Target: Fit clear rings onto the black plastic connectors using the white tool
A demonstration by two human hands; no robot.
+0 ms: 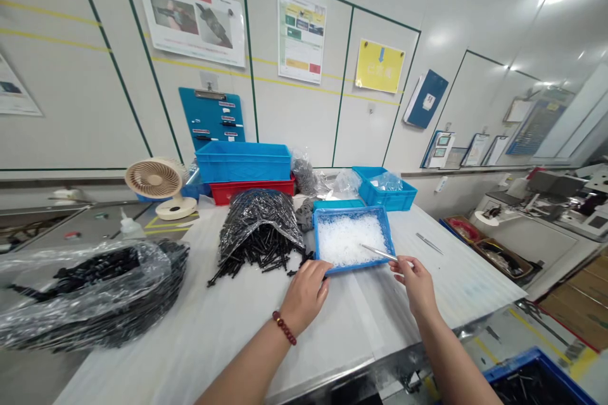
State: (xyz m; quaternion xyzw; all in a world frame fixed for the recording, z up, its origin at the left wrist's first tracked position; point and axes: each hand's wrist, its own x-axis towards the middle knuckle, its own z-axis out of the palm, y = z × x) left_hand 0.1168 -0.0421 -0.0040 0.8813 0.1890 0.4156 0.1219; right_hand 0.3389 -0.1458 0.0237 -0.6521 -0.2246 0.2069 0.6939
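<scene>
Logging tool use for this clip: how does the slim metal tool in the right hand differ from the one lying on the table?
The held tool is gripped in the right hand, while the loose tool lies untouched on the table.
The held tool reaches over the white pieces in the blue tray; the loose tool is outside it, to the right.
Both are slim and silvery.

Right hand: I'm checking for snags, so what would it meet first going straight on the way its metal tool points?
Its metal tool would likely meet the white pieces in the blue tray first; whether the tip touches them is unclear.
</scene>
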